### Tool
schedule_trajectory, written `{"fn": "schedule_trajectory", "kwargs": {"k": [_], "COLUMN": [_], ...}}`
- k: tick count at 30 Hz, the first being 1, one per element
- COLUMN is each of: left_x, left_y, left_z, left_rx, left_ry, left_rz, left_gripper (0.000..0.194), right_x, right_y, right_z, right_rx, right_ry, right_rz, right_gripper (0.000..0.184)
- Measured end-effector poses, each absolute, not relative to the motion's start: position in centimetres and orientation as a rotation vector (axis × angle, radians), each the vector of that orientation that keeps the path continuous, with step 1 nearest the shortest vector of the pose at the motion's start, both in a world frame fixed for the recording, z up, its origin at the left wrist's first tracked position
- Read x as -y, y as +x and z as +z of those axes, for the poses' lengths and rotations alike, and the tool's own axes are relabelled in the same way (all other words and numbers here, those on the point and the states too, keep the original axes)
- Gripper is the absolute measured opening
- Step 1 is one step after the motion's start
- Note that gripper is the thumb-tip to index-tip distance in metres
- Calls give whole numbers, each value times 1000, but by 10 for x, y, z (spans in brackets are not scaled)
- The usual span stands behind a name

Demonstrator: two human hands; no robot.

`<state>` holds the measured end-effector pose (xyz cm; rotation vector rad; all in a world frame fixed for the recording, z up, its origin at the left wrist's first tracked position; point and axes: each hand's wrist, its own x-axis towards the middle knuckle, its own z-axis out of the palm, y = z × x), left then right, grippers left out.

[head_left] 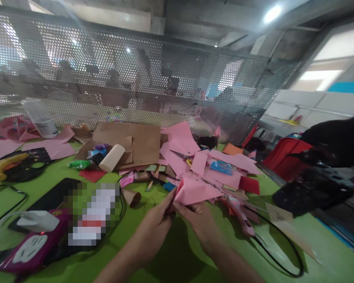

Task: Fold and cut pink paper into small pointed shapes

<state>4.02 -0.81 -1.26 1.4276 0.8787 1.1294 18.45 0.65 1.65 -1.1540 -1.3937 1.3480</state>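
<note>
A piece of pink paper (196, 191), folded over with a raised edge at its left, is held above the green table (177, 251). My left hand (157, 220) pinches its left corner. My right hand (197, 220) grips the lower edge, thumb on top and fingers underneath. The two hands are close together, and some fingertips are hidden behind the paper. Just right of my right hand lies a pink glue gun (240, 214) with a black cord. Left of my left hand sits a small rolled brown paper cone (131, 197).
Pink paper scraps (179, 137) and brown card (144, 141) cover the back of the table. A purple power strip (35, 245) with a white plug, a yellow-handled glue gun (7, 167) and a white bottle (40, 118) are at left. A perforated metal screen (120, 78) stands behind; a red chair (287, 157) is at right.
</note>
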Motion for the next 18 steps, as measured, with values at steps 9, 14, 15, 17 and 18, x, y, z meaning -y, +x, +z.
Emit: {"fn": "schedule_trajectory", "kwargs": {"k": [9,14,15,17,18], "left_x": [7,1,0,-2,-3], "left_y": [34,20,16,8,5], "left_z": [-1,4,5,7,7], "left_rx": [-893,-901,-943,-1042,-1083], "left_ry": [1363,1097,1087,1096,1116], "left_rz": [1178,1137,1117,1074,1052], "left_gripper": [53,47,47,46,45], "right_x": [-3,-7,-9,-10,-11], "right_y": [186,200,205,215,220], "right_z": [19,24,26,32,37], "right_rx": [1385,1535,1567,1609,1631], "right_ry": [-1075,-1020,-1042,-1079,-1079], "right_rz": [1319,1189,1071,792,665], "right_gripper": [34,21,16,10,10]}}
